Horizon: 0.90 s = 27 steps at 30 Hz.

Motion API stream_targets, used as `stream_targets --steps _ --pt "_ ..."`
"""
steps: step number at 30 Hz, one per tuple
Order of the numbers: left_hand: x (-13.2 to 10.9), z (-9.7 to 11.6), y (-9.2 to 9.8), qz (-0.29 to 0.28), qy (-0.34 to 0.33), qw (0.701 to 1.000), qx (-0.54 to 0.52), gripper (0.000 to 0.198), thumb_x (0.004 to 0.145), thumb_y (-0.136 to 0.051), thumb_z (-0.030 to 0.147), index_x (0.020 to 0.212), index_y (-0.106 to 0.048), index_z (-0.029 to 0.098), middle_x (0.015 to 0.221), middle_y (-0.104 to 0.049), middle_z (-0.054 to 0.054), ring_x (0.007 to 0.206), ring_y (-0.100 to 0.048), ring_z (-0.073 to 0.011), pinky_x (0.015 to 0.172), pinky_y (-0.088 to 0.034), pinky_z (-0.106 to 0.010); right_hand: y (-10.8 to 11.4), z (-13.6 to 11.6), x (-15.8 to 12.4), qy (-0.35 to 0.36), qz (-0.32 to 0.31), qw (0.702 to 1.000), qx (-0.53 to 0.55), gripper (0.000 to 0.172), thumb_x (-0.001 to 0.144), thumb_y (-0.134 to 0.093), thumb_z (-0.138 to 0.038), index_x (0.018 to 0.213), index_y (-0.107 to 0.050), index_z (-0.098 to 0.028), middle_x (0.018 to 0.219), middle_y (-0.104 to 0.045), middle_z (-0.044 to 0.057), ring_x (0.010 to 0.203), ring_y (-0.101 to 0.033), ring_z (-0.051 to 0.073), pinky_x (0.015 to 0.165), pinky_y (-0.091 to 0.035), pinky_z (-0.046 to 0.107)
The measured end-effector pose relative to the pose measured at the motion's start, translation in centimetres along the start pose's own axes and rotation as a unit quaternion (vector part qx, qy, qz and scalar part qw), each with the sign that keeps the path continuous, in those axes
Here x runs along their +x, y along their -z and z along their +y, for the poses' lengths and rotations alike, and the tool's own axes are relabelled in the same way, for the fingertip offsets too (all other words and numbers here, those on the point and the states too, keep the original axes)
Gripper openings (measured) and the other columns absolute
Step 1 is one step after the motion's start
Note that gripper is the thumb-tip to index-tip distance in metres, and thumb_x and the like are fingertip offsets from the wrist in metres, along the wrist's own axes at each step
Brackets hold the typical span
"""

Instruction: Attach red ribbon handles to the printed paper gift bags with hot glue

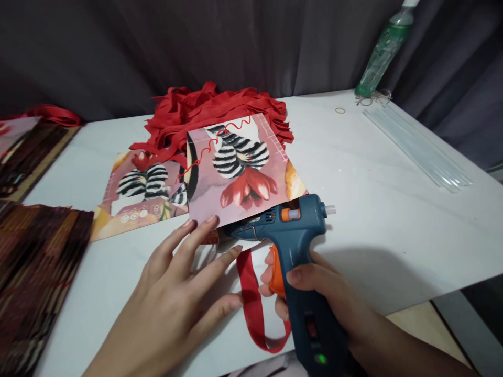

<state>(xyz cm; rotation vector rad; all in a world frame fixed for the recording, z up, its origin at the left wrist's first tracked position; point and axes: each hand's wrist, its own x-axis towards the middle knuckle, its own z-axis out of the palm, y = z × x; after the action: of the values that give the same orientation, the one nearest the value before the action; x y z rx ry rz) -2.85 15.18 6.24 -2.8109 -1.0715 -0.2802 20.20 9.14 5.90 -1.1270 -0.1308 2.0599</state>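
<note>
My right hand (322, 298) is wrapped round the handle of a blue glue gun (298, 235), its fingers at the orange trigger. A clear glue stick (330, 210) pokes from the gun's back end. The nozzle points left, under the raised edge of a printed paper piece (243, 173) with a zebra-striped and red flower design; the tip is hidden. My left hand (176, 288) is open with fingers spread, fingertips at the near edge of that paper. A red ribbon loop (253, 309) hangs toward me from beneath the gun.
Behind the paper lies a heap of red ribbons (220, 110). A similar printed piece (145, 183) rests to its left. Stacks of folded printed paper (35, 277) fill the left side. At the back right are a green-labelled bottle (385, 52), eyeglasses (373, 97) and clear glue sticks (416, 146).
</note>
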Motion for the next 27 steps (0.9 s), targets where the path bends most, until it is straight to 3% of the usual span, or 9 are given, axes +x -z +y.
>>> stream_targets --steps 7,14,19,24,27 --pt "-0.1 0.1 -0.2 0.005 0.013 1.000 0.013 0.045 0.083 -0.051 0.056 0.120 -0.064 0.035 0.150 -0.036 -0.009 0.128 -0.041 -0.0462 0.089 -0.045 -0.062 0.1 -0.2 -0.1 0.026 -0.001 1.000 -0.004 0.042 0.060 -0.074 -0.039 0.093 -0.058 -0.019 0.084 -0.065 0.005 0.052 -0.051 0.011 0.035 -0.032 0.017" --pt "0.1 0.3 0.3 -0.016 0.024 1.000 -0.001 0.043 0.084 -0.052 0.053 0.120 -0.064 0.032 0.152 -0.033 -0.011 0.129 -0.039 -0.0483 0.091 -0.043 -0.065 0.4 0.1 -0.8 0.023 0.015 1.000 -0.010 0.035 0.067 -0.072 -0.038 0.096 -0.059 -0.021 0.068 -0.062 -0.001 0.046 -0.046 0.008 0.040 -0.037 0.017" --pt "0.2 0.5 0.3 -0.016 0.019 1.000 0.005 0.044 0.084 -0.051 0.053 0.121 -0.063 0.032 0.152 -0.032 -0.011 0.127 -0.039 -0.0507 0.088 -0.042 -0.066 0.6 0.3 -1.1 0.024 0.049 0.998 -0.014 0.036 0.067 -0.074 -0.039 0.096 -0.061 -0.022 0.072 -0.063 -0.001 0.052 -0.052 0.010 0.047 -0.041 0.019" --pt "0.2 0.6 0.3 -0.023 0.030 0.999 -0.004 0.044 0.085 -0.053 0.052 0.123 -0.061 0.032 0.154 -0.029 -0.010 0.129 -0.039 -0.0499 0.090 -0.041 -0.065 0.7 0.3 -1.5 0.043 0.039 0.998 -0.034 0.034 0.066 -0.074 -0.040 0.090 -0.063 -0.020 0.060 -0.058 -0.003 0.050 -0.048 0.009 0.044 -0.037 0.018" --pt "0.1 0.7 0.5 -0.021 0.028 0.999 0.000 0.046 0.085 -0.051 0.055 0.123 -0.061 0.033 0.154 -0.030 -0.011 0.128 -0.040 -0.0491 0.090 -0.041 -0.064 0.6 0.2 -1.8 0.052 0.044 0.997 -0.030 0.037 0.065 -0.077 -0.040 0.094 -0.064 -0.021 0.065 -0.061 -0.003 0.054 -0.051 0.009 0.051 -0.042 0.019"
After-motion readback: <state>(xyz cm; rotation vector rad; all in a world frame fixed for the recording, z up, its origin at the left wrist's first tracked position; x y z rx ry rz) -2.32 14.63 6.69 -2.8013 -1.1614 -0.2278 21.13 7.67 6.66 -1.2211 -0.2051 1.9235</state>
